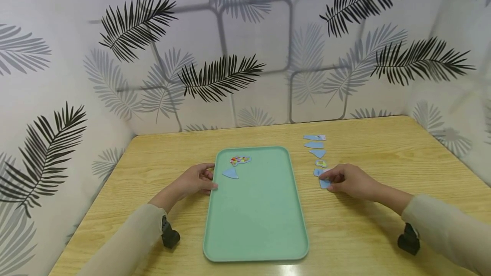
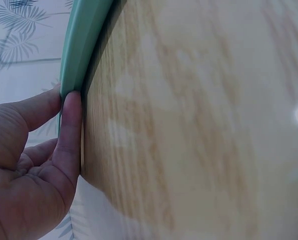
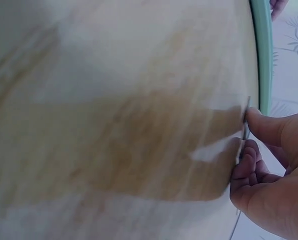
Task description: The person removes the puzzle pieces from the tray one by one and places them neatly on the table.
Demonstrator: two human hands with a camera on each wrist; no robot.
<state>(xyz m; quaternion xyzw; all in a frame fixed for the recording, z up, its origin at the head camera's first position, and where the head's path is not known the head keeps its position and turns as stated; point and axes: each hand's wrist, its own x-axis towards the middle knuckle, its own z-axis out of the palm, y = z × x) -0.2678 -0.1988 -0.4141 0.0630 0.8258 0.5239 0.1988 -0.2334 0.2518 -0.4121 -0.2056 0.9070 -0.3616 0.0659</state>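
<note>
A green tray [image 1: 257,216] lies on the table, and my left hand [image 1: 196,179] holds its left rim. In the left wrist view the thumb and fingers [image 2: 69,125] meet at the tray's edge [image 2: 81,50]. My right hand [image 1: 347,181] is low over the table right of the tray, pinching a thin light-blue puzzle piece [image 1: 324,184] partly hidden by the fingers. That piece [image 3: 247,117] shows edge-on in the right wrist view. Inside the tray near the top left are a multicoloured puzzle piece [image 1: 241,160] and a light-blue puzzle piece [image 1: 230,173].
Above the right hand, several more puzzle pieces form a column: a long blue one [image 1: 314,137], a flat blue one [image 1: 314,145], a pointed blue one [image 1: 318,153] and a small yellow-green one [image 1: 320,163]. A leaf-patterned wall [image 1: 268,110] stands behind the wooden table [image 1: 368,139].
</note>
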